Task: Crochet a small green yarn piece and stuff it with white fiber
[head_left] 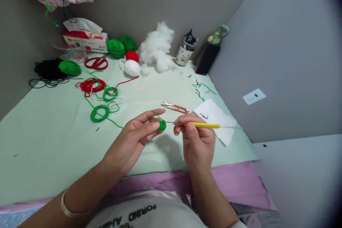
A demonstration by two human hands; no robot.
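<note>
Your white shirt (171, 213) with the dark lettering is closest up, and just past it both hands are busy above the pale green tabletop (53, 149). Your left hand (135, 133) has a little green crocheted piece (162, 125) pinched at its fingertips, green yarn (157, 114) over by the index finger; your right hand (199, 140) grips a yellow-handled crochet hook (205, 125), metal end right up at the stitches, too small to tell if it's in a loop. Looks like early days to me: small nub worked, loads of green yarn coils (92, 114) left unworked. Container-wise, your tissue box (93, 43) has a tissue (83, 25) poking out, the patterned jar (184, 56) holds black stuff (190, 37), and no telling what's in your lidded bottle (208, 57).
</note>
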